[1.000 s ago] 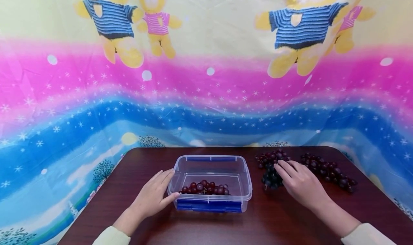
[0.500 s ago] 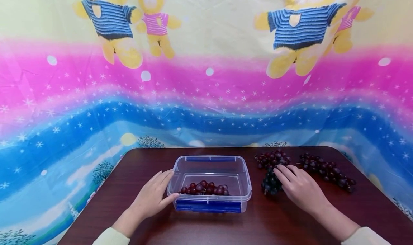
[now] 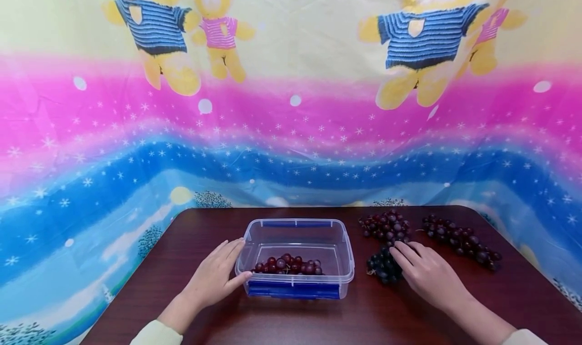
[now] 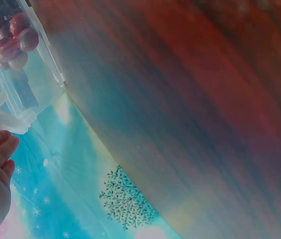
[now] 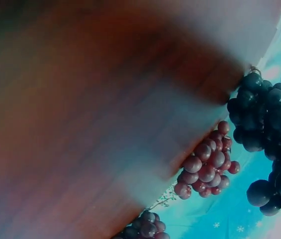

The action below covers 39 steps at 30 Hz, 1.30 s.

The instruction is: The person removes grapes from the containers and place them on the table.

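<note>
A clear plastic food container (image 3: 295,279) with blue clips stands on the table, a bunch of red grapes (image 3: 286,265) inside it. My left hand (image 3: 218,272) rests against its left side, fingers straight, thumb at the front corner of the rim. Right of the container, my right hand (image 3: 427,272) grips a bunch of dark, nearly black grapes (image 3: 384,266); in the right wrist view these black grapes (image 5: 262,112) show large, with one finger lying across them. The palm hides part of that bunch.
Behind the black grapes lies a reddish bunch of grapes (image 3: 386,226). A longer dark-red bunch (image 3: 464,241) lies further right. Everything stands on a dark wooden table (image 3: 204,229), with a printed teddy-bear cloth (image 3: 291,133) hanging behind it.
My right hand and the black grapes have shifted a little toward me, showing more of the reddish bunch behind. The left hand and the container stay where they were.
</note>
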### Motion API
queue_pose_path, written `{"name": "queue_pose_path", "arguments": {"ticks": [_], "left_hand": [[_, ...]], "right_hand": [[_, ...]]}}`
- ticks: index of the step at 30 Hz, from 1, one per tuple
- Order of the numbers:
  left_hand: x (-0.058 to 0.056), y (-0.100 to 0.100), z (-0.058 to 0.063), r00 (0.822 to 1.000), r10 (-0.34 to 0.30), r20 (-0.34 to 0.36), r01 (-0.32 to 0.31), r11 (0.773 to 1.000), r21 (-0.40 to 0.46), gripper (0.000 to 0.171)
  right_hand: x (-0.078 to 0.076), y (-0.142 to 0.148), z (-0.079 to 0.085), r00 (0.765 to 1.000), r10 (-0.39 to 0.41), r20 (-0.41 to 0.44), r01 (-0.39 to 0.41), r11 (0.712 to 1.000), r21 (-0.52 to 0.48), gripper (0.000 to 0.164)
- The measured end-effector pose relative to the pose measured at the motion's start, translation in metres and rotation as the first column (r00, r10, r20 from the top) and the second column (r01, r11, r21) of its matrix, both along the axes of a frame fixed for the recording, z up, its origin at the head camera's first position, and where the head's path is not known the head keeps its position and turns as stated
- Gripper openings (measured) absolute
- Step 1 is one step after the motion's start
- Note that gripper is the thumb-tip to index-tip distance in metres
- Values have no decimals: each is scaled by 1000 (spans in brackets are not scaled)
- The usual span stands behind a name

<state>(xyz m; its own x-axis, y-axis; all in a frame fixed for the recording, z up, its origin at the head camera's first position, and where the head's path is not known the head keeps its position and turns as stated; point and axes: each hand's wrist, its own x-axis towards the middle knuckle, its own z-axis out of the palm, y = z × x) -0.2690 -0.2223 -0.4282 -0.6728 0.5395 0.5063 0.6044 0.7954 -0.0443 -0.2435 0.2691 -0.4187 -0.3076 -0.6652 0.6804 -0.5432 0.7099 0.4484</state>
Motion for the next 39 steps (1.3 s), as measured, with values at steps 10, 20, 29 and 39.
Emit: {"name": "queue_pose_path", "arguments": {"ticks": [10,20,29,39], "left_hand": [[-1,-1,-1,1000,6,14,-6,1000,1,70],[0,0,1,1000,8,17,-8,1000,-4,71],[-1,0,0,998,-20,-51,21,1000,6,69],[-2,1,0,998,-24,-55,24,1000,0,68]], "right_hand": [[5,8,-4,999,24,41,-24,1000,4,51],[9,16,-10,994,67,92,-67,998,-8,53],[17,23,-12,983,26,182,-30,999,15,60],[23,30,-15,965,-15,262,12,1000,16,63]]}}
